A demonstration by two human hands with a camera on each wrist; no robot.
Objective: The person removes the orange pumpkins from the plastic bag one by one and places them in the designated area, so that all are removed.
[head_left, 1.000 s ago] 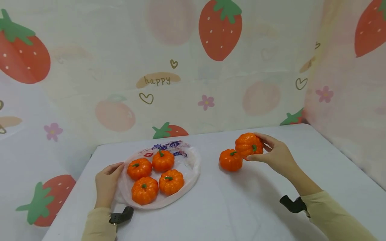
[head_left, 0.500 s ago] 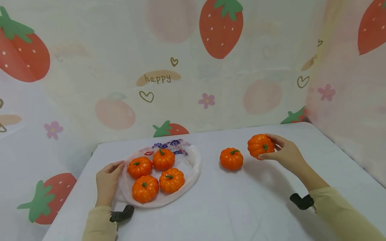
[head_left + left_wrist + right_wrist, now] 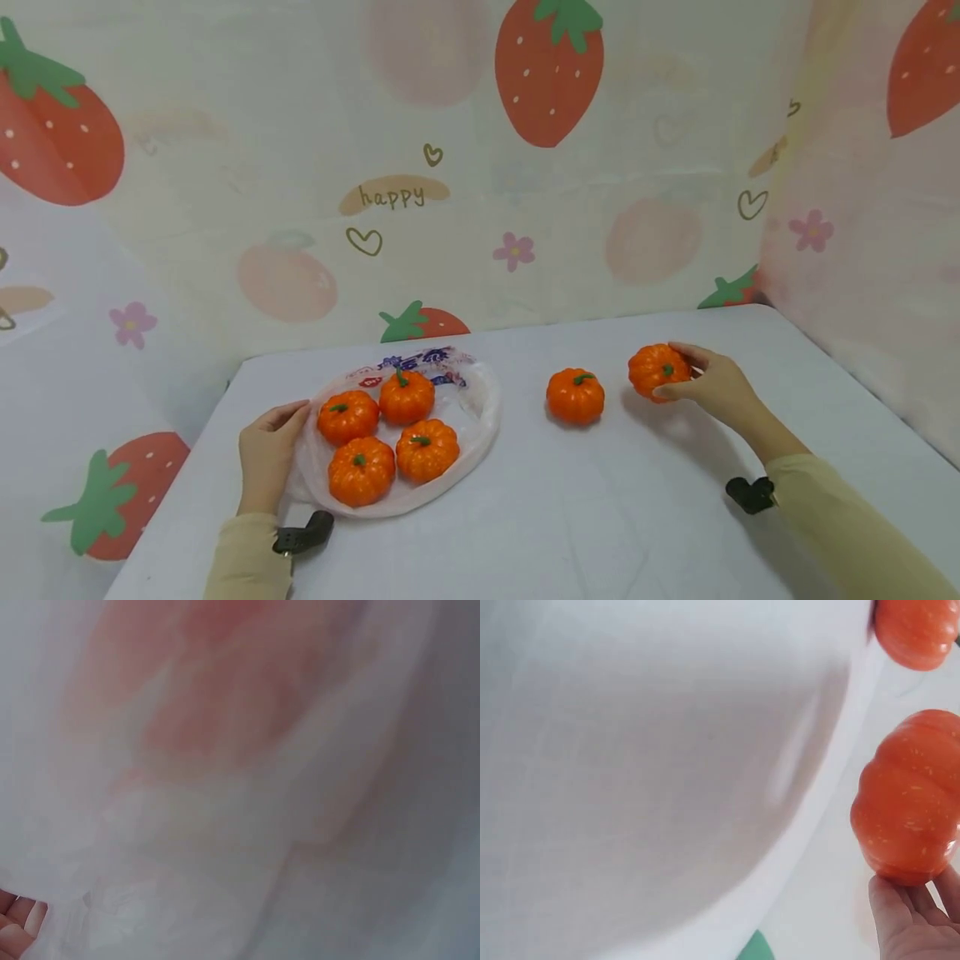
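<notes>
On the left of the head view, my left hand (image 3: 270, 450) pinches the rim of a thin white plastic bag (image 3: 480, 433). Inside the bag sit several small orange pumpkins (image 3: 362, 471) with green stems. In the left wrist view the bag (image 3: 187, 855) fills most of the picture, the pumpkins showing blurred through it. My right hand (image 3: 716, 387) grips another pumpkin (image 3: 652, 372) between thumb and fingers, low over the table at the right. The right wrist view shows this pumpkin (image 3: 907, 799) against the fingertips. One more pumpkin (image 3: 575, 397) stands on the table between the bag and my right hand.
A white cloth covers the table (image 3: 525, 517). Behind it hangs a backdrop (image 3: 465, 275) printed with strawberries, hearts and flowers, which also runs along the right side. Each wrist carries a black camera mount (image 3: 303, 533).
My right hand has moved right with its pumpkin, away from the standing pumpkin, and then lowered it toward the table. The left hand and the bag have stayed in place.
</notes>
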